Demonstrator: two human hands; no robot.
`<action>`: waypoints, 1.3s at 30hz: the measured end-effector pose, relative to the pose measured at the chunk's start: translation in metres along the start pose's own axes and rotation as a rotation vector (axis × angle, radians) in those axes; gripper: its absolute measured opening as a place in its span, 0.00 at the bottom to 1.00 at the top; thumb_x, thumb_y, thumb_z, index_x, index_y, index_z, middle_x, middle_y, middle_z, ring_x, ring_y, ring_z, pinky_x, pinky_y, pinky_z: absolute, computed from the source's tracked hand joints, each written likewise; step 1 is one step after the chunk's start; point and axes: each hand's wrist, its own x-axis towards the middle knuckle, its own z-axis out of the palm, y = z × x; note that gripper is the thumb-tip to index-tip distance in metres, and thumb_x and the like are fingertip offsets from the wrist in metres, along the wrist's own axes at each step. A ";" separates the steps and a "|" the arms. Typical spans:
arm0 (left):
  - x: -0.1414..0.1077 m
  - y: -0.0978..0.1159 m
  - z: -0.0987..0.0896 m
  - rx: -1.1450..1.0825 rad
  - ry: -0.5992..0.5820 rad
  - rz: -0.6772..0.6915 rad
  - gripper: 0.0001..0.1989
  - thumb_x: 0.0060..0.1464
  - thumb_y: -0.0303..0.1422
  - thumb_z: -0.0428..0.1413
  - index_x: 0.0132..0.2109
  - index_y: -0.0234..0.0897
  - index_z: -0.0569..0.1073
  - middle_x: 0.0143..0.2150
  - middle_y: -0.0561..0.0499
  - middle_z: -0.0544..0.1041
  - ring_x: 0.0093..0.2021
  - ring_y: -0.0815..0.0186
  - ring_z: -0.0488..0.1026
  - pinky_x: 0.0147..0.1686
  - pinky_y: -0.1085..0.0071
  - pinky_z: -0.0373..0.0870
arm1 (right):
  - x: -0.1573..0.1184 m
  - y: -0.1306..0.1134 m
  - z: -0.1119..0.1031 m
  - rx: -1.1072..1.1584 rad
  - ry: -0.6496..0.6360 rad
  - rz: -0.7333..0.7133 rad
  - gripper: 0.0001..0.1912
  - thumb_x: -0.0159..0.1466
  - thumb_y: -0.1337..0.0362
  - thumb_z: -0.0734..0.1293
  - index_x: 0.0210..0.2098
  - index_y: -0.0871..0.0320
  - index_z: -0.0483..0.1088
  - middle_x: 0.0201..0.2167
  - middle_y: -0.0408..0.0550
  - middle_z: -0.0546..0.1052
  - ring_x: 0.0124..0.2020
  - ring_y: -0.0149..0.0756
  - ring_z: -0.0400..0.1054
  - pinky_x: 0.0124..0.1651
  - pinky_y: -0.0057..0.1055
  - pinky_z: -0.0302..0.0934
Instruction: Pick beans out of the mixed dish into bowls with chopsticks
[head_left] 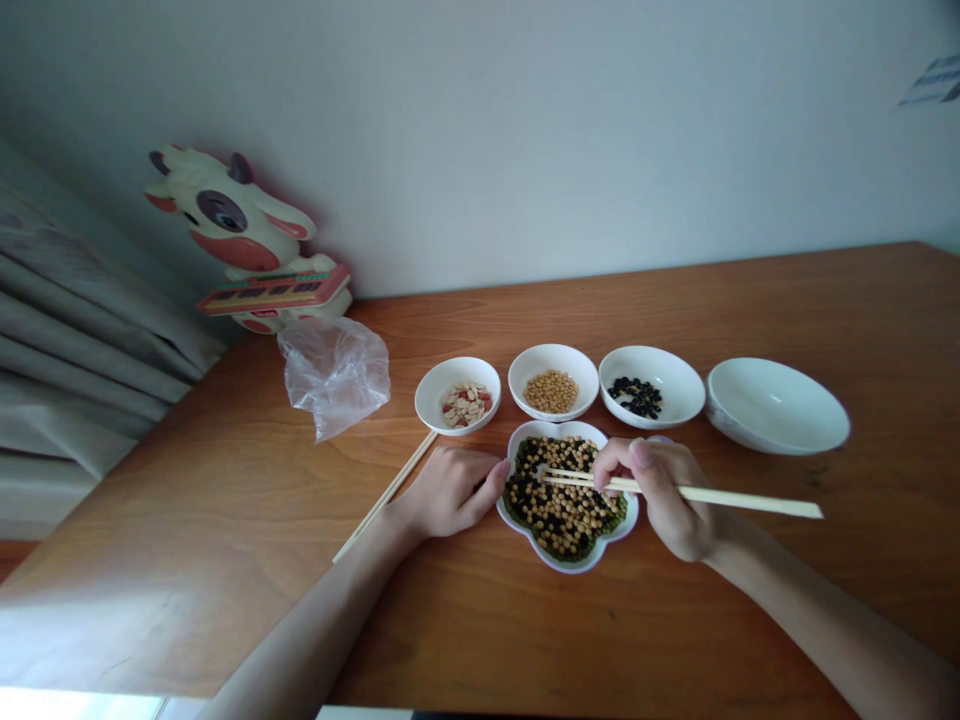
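Note:
My right hand (671, 495) is closed around a pair of pale chopsticks (750, 500). Their tips reach into a white flower-shaped bowl (574, 568), where a small whitish piece shows at the tips; its kind I cannot make out. Yellow soybeans, black beans and small green beans lie mixed in this bowl. At its left side, my left hand (454, 490) rests on the table, thumb and fingertips at the rim. Behind stand three small white bowls: one with flat pale seeds (466, 404) and some reddish pieces, one with soybeans (551, 391), one with black beans (636, 397).
An empty-looking white bowl (780, 405) stands at the right end of the row. Other chopsticks (382, 500) lie left of my left hand. A crumpled clear plastic bag (337, 375) and a cow-shaped toy keyboard (259, 240) are at the back left, near a curtain (82, 360).

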 end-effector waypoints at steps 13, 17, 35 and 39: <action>0.000 0.000 0.000 -0.016 -0.008 -0.004 0.24 0.77 0.39 0.39 0.30 0.37 0.62 0.28 0.50 0.73 0.27 0.68 0.62 0.32 0.68 0.56 | -0.001 0.003 -0.003 0.124 0.195 -0.122 0.35 0.79 0.47 0.49 0.32 0.54 0.79 0.28 0.49 0.81 0.30 0.41 0.76 0.32 0.37 0.66; 0.000 -0.001 0.002 -0.007 0.000 0.004 0.24 0.77 0.39 0.38 0.30 0.37 0.61 0.28 0.51 0.72 0.27 0.68 0.62 0.33 0.68 0.57 | -0.001 0.002 -0.010 0.214 0.433 -0.264 0.37 0.78 0.44 0.49 0.32 0.50 0.82 0.28 0.51 0.81 0.32 0.45 0.77 0.35 0.41 0.69; 0.000 -0.002 0.002 -0.019 0.000 0.004 0.24 0.77 0.39 0.39 0.31 0.37 0.63 0.30 0.50 0.74 0.28 0.68 0.65 0.34 0.69 0.59 | 0.005 0.002 -0.014 0.268 0.116 0.053 0.39 0.77 0.40 0.45 0.31 0.54 0.77 0.28 0.50 0.77 0.29 0.40 0.70 0.31 0.36 0.62; 0.000 -0.003 0.002 -0.015 0.003 0.010 0.23 0.77 0.38 0.39 0.31 0.37 0.63 0.30 0.50 0.75 0.28 0.68 0.65 0.34 0.69 0.59 | 0.000 0.003 0.000 0.171 -0.020 0.059 0.36 0.78 0.41 0.46 0.34 0.54 0.75 0.29 0.48 0.77 0.29 0.39 0.71 0.33 0.36 0.62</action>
